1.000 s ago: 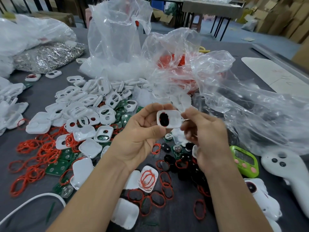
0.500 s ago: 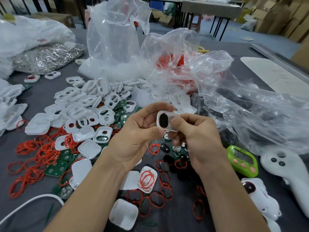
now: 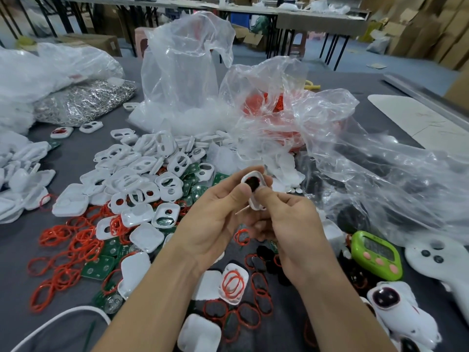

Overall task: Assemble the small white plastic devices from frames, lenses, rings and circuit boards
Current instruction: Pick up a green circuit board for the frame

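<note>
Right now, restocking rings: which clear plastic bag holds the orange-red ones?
The crumpled clear plastic bag right of the tall upright one: only it shows orange-red through the film.

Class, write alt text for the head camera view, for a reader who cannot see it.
The left hand and right hand pinch one small white frame holding a dark lens above a grey table. Loose white frames, red rings and green circuit boards litter the table, with clear plastic bags behind.

text: none legible | green timer (image 3: pixel 375 255) display: too blurred to read | white board (image 3: pixel 418 118) marks: unreadable scribbles
</note>
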Action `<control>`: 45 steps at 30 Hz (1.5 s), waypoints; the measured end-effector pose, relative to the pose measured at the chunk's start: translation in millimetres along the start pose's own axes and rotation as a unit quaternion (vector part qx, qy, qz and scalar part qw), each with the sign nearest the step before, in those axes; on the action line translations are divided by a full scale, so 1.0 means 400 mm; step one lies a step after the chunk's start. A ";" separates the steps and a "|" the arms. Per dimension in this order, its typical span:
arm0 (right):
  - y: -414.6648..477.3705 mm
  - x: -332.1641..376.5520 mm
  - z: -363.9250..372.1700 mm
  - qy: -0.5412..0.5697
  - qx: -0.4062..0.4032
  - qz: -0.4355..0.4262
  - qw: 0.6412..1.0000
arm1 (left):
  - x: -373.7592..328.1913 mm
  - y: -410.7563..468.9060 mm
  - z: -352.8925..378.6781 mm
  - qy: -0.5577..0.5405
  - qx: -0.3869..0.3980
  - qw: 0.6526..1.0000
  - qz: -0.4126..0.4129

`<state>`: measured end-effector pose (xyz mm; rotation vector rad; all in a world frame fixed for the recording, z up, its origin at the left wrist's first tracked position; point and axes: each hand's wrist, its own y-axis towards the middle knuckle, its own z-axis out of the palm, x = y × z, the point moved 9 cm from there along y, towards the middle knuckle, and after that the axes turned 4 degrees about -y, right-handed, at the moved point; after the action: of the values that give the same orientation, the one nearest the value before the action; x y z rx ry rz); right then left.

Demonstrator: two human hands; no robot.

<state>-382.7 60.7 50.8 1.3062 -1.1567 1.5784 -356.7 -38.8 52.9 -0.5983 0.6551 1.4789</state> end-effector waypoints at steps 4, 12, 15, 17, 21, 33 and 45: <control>0.001 0.003 -0.008 -0.059 0.003 0.006 0.998 | 0.011 0.003 -0.003 -0.010 -0.006 1.000 -0.026; 0.040 0.021 -0.119 -0.138 -0.122 -0.007 0.983 | -0.011 0.005 -0.060 -0.068 -0.076 0.994 -0.036; 0.087 0.076 -0.090 -0.348 -0.126 -0.074 0.926 | -0.043 0.000 -0.093 -0.123 -0.089 0.988 -0.026; 0.123 0.099 0.010 -0.418 -0.046 -0.116 0.900 | -0.065 -0.002 -0.118 -0.145 -0.106 0.984 -0.014; 0.192 0.085 0.161 -0.566 0.057 -0.100 0.816 | -0.113 -0.008 -0.167 -0.193 -0.125 0.973 0.033; 0.146 0.117 -0.072 -0.608 -0.140 -0.048 0.780 | -0.085 0.003 -0.168 -0.145 -0.134 0.980 -0.002; 0.082 0.071 -0.144 -0.128 -0.160 -0.096 0.974 | -0.050 -0.001 -0.128 -0.068 -0.143 0.986 -0.042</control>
<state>-435.0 106.5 69.6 1.3814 -1.3348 1.0547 -357.8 -89.4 31.5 -0.7295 0.3090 1.5300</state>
